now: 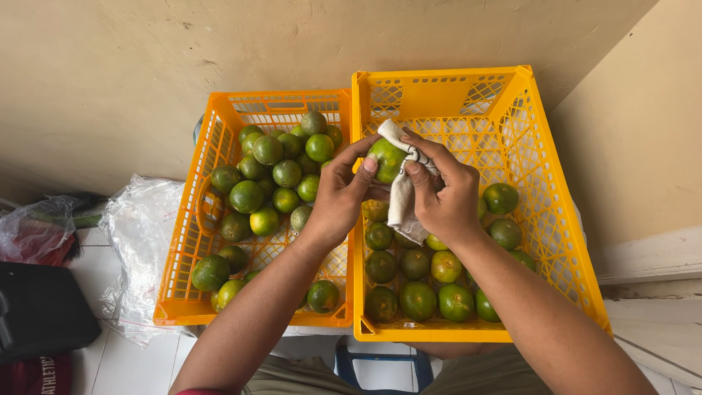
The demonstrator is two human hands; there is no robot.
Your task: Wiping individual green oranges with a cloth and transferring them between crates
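Centre of frame, left hand (338,196) gripping a green orange (386,159), right hand (442,194) pressing a white cloth (401,197) against it, both above the yellow crate (439,95), orange crate (219,132) of fruit at left, plastic bag (139,227) far left

A crumpled clear plastic bag (140,234) is lying on the white floor just left of the orange crate (191,241), partly tucked under it. Further left, a second clear bag (35,232) is sitting bunched over something red. Below it a black case (40,311) is resting, and at the bottom edge a red item (36,374) is showing white lettering.
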